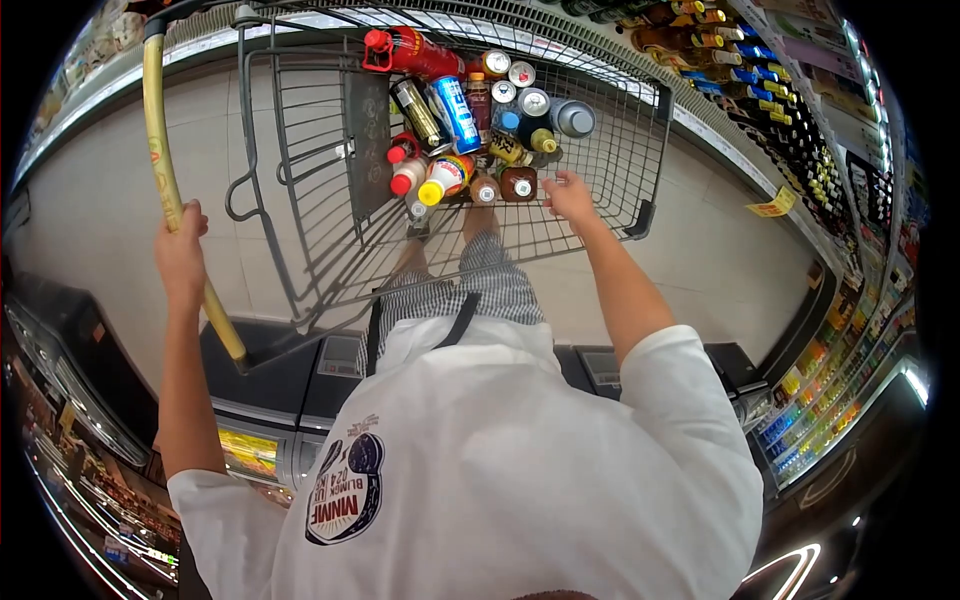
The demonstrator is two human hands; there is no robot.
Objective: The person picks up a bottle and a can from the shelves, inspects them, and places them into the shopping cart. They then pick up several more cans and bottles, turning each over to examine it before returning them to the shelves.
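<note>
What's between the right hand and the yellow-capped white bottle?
In the head view, two brownish bottles lie between the right hand and yellow-capped white bottle.

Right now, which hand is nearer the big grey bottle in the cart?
Right. The right hand is close to the grey bottle, on the body side of it; the left hand is well away, on the yellow handle.
</note>
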